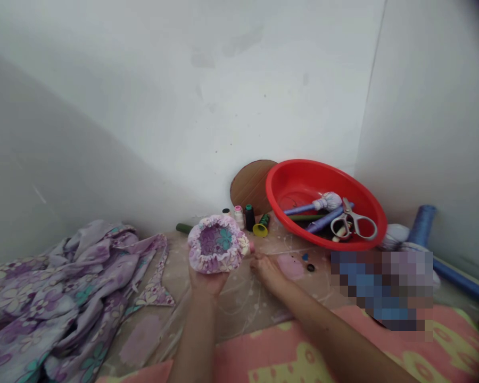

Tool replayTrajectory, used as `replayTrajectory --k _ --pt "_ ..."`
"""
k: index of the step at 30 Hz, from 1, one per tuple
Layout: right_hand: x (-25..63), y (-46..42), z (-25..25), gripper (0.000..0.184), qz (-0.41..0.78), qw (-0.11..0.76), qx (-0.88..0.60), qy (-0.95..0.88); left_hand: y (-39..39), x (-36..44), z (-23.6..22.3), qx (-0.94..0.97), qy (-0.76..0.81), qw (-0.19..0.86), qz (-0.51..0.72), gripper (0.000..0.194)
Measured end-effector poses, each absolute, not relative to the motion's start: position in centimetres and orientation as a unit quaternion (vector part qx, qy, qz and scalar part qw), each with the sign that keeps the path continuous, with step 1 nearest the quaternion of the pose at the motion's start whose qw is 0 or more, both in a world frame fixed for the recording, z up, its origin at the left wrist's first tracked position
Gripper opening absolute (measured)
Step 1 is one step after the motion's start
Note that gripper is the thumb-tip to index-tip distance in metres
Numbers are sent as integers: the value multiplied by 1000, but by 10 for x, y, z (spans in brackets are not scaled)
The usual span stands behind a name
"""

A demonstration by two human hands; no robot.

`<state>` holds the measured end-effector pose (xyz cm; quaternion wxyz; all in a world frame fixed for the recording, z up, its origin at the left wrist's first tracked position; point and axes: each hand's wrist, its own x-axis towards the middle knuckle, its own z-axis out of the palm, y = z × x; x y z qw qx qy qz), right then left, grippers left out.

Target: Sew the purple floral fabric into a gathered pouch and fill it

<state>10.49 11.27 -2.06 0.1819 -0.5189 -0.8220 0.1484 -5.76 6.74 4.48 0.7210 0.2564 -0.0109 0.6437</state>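
My left hand (pixel 209 283) is closed around the underside of a round floral fabric piece (pixel 239 259). Its edge is gathered into a ruffled ring, and the hollow middle shows purple cloth with a teal flower. Most of the left fingers are hidden beneath it. Just to its right is my right hand (pixel 266 270), low over the table covering, with the fingers drawn together; anything between them is too small to make out. A small pink item (pixel 251 247) shows between the fabric's right side and the right fingertips.
Behind the fabric stand several thread spools (pixel 249 218). A red basin (pixel 327 240) leans at the right, holding scissors (pixel 355 223) and wrapped sticks. Crumpled floral cloth (pixel 67 292) covers the left side. A cardboard disc (pixel 249 186) rests against the wall.
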Motion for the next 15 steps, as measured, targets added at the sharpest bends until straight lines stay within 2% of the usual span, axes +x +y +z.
replayTrajectory --k 9,15 --pt "101 105 -17 29 17 138 -445 -885 69 -48 35 236 25 728 643 42" --pt "103 105 -24 23 -27 137 -437 -889 75 -53 34 234 -11 729 643 38"
